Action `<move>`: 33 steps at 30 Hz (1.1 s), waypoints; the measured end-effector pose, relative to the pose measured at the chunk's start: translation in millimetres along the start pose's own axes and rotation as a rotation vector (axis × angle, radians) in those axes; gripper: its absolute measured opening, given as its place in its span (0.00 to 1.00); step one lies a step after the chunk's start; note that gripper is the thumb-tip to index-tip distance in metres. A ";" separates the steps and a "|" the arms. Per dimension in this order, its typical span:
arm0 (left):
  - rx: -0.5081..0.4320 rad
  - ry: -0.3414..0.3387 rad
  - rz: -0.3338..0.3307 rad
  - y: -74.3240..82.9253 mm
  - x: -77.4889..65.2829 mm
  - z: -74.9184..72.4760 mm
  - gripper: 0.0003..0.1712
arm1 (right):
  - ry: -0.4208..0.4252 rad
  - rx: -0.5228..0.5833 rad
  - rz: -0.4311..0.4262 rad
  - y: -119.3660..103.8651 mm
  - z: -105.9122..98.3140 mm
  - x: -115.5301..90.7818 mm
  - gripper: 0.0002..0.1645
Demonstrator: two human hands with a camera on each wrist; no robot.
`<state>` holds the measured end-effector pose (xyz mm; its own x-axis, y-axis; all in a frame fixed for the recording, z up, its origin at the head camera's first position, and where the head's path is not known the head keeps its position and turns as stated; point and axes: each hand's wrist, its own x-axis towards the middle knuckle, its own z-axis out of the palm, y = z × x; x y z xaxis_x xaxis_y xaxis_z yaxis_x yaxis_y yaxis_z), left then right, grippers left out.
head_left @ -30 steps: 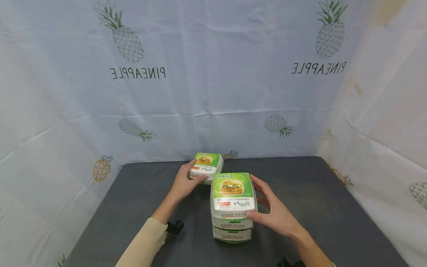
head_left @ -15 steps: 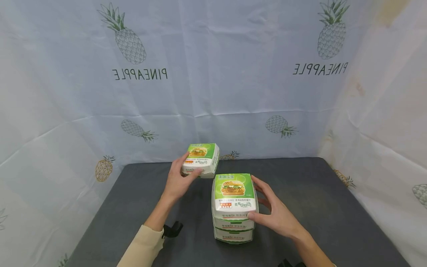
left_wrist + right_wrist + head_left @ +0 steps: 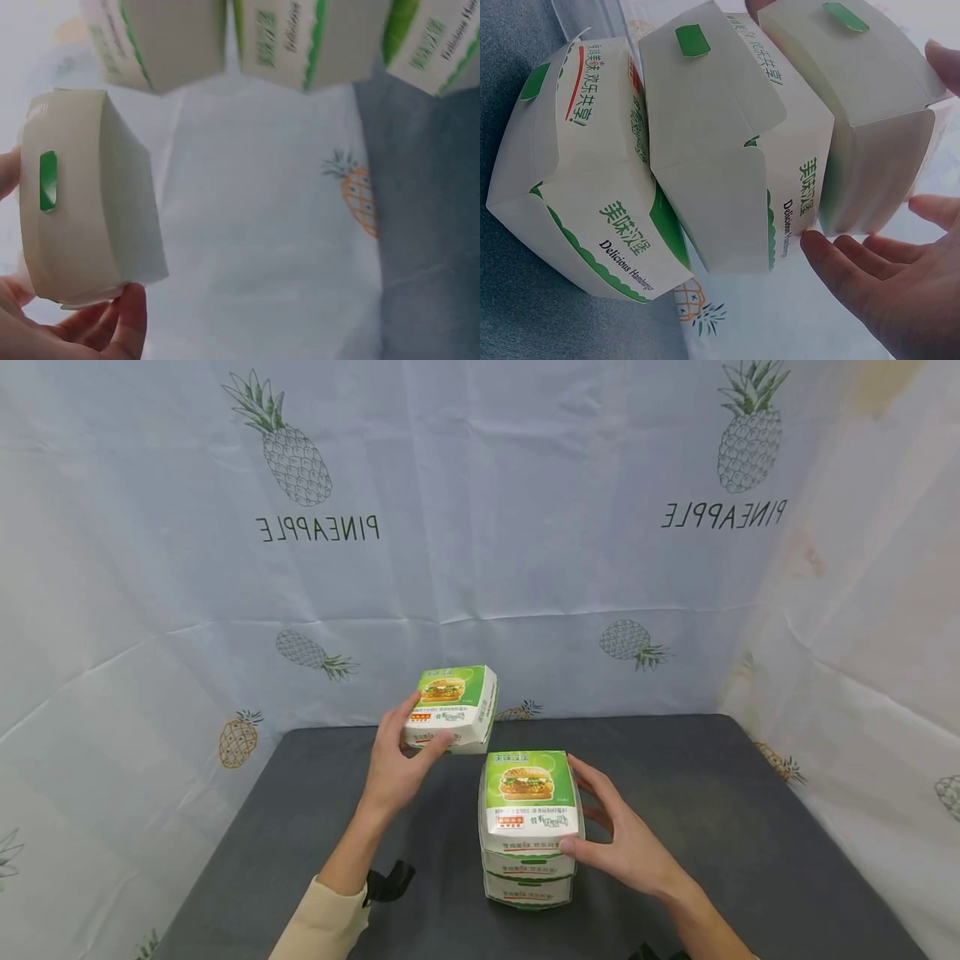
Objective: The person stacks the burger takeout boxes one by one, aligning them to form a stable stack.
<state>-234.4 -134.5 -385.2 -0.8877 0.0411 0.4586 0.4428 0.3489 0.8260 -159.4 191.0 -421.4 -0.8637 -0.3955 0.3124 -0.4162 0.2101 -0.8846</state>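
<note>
Held up in the air left of and beyond a stack, a green and white hamburger box (image 3: 447,714) is gripped by my left hand (image 3: 397,760), thumb at its front and fingers on its far left side. The left wrist view shows its pale side and a green tab. The stack holds three similar boxes, one upon another. My right hand (image 3: 630,843) grips the top hamburger box (image 3: 527,810) by its right side, thumb on the front corner. Under it sit the middle box (image 3: 720,150) and the bottom box (image 3: 600,172), the middle one slightly askew over the bottom one.
The stack stands on a dark grey table (image 3: 322,827). Behind and beside the table hangs a white cloth (image 3: 480,552) printed with pineapples. A black strap (image 3: 388,882) sits at my left wrist, below a cream sleeve (image 3: 322,922).
My left hand has raised its hamburger box and shifted it slightly left, away from the stack. The right hand and the stacked boxes stay in place.
</note>
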 end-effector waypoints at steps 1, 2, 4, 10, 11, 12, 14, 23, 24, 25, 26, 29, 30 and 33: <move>0.002 -0.005 0.012 3.6 -1.4 -0.1 0.44 | 0.001 0.000 0.000 0.1 0.0 0.0 0.54; 0.006 -0.010 0.026 6.6 -2.8 -0.1 0.44 | 0.001 0.000 -0.001 0.1 0.0 0.1 0.54; 0.013 -0.024 0.051 12.7 -5.8 0.0 0.45 | 0.002 -0.001 -0.001 0.2 0.1 0.2 0.54; 0.021 -0.060 0.097 25.6 -13.6 1.2 0.45 | 0.003 0.000 0.010 -0.5 0.5 0.2 0.54; 0.023 -0.067 0.102 27.1 -14.7 1.5 0.45 | 0.003 0.001 0.011 -0.7 0.6 0.2 0.54; 0.024 -0.074 0.106 28.5 -15.9 1.7 0.45 | 0.003 0.001 0.013 -0.9 0.6 0.3 0.54; 0.031 -0.089 0.115 30.8 -18.4 1.9 0.45 | 0.004 0.002 0.016 -1.3 0.7 0.6 0.54; 0.050 -0.151 0.140 38.9 -31.1 4.0 0.44 | 0.006 -0.002 0.011 -1.4 0.8 0.7 0.53; 0.055 -0.156 0.139 40.0 -32.5 4.6 0.44 | 0.006 -0.003 0.011 -1.3 0.7 0.4 0.53; 0.058 -0.163 0.138 41.2 -33.8 5.2 0.44 | 0.007 -0.003 0.013 -1.2 0.7 0.1 0.53; 0.059 -0.170 0.137 42.6 -35.0 5.7 0.44 | 0.007 -0.003 0.016 -1.1 0.7 -0.2 0.53; 0.062 -0.185 0.137 46.5 -37.3 7.6 0.44 | 0.009 -0.007 0.021 -0.8 0.9 -0.5 0.53; 0.064 -0.189 0.138 47.8 -38.2 8.4 0.44 | 0.010 -0.010 0.022 -0.7 0.9 -0.6 0.53; 0.069 -0.199 0.146 52.0 -40.2 11.6 0.44 | 0.012 -0.015 0.014 -0.1 0.8 -0.9 0.53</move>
<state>-177.2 -107.2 -364.5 -0.8252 0.2769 0.4923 0.5647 0.3888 0.7280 -158.3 190.6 -421.8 -0.8727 -0.3818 0.3045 -0.4085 0.2291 -0.8835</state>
